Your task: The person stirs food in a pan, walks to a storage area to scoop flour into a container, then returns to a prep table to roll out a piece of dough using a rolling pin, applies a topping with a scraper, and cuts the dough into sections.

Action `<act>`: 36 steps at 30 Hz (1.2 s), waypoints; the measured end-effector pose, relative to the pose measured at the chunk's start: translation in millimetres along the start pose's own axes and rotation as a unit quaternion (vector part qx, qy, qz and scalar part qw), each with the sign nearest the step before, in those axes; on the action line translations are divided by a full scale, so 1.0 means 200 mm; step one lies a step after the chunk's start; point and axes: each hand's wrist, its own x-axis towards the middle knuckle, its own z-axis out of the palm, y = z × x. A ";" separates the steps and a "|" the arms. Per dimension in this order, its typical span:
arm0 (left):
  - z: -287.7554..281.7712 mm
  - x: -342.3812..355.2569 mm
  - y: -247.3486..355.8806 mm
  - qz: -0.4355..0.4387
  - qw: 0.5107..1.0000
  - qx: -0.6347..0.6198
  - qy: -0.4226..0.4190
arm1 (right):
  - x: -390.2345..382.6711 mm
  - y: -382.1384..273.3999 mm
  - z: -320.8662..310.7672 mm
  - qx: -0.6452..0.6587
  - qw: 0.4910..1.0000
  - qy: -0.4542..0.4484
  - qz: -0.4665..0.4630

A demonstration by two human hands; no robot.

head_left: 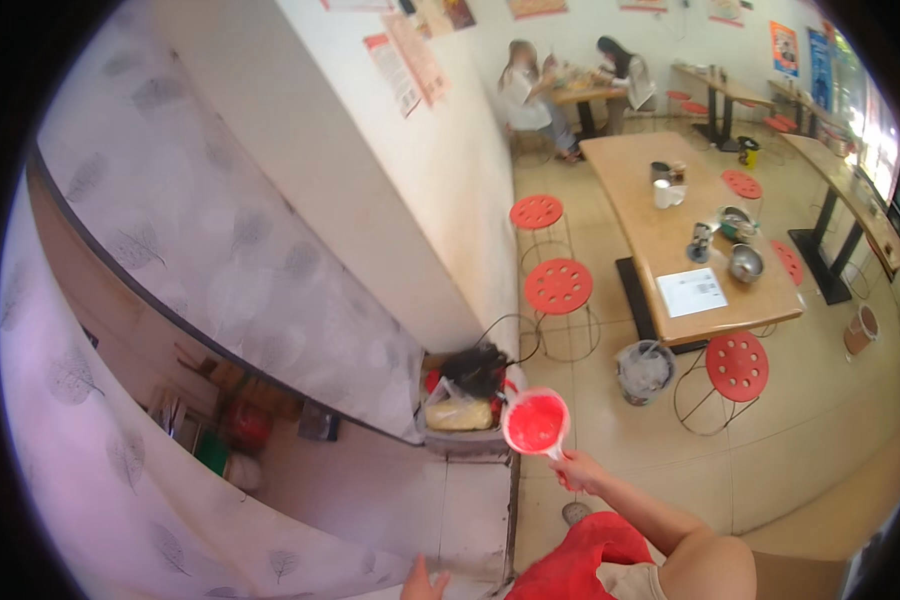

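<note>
My right hand (580, 472) grips the white handle of a red plastic scoop (533, 428), held out at waist level just right of a low tiled ledge (465, 510). On that ledge, near the scoop, are a clear bag with something pale yellow (458, 414) and a dark bundle (473, 370). My left hand (427, 582) shows at the lower edge with its fingers apart and nothing in them, beside a white leaf-patterned curtain (120, 440). Red clothing (570, 570) covers my body below.
A long wooden table (630, 200) holds bowls, cups and a white sheet. Red stools (558, 287) and a bucket (645, 372) stand around it. A pillar (350, 180) rises at left. Two people (625, 75) sit at a back table. The curtain's opening shows a lower space behind.
</note>
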 end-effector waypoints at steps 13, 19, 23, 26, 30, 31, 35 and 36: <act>-0.87 0.71 -0.07 0.127 0.896 -0.318 0.282 | 0.72 -0.52 1.27 -0.149 0.950 -0.257 0.098; -1.58 0.94 -0.23 0.216 0.868 -0.333 0.297 | 0.66 -0.69 1.83 -0.203 0.938 -0.250 0.130; -1.91 1.02 -0.36 0.196 0.788 -0.464 0.355 | 0.71 -0.88 2.23 -0.211 0.924 -0.300 0.106; -2.05 1.07 -0.43 0.143 0.726 -0.544 0.395 | 0.81 -0.97 2.52 -0.219 0.912 -0.342 0.064; -2.18 1.15 -0.58 0.118 0.662 -0.554 0.491 | 1.09 -1.08 2.89 -0.248 0.887 -0.388 0.019; -2.21 1.15 -0.62 0.106 0.649 -0.557 0.507 | 1.07 -1.18 2.97 -0.278 0.878 -0.389 -0.005; -2.30 1.13 -0.80 0.039 0.631 -0.523 0.571 | 1.26 -1.46 3.20 -0.253 0.869 -0.424 -0.022; -2.32 1.10 -0.87 0.020 0.622 -0.507 0.596 | 1.24 -1.59 3.24 -0.261 0.867 -0.423 -0.008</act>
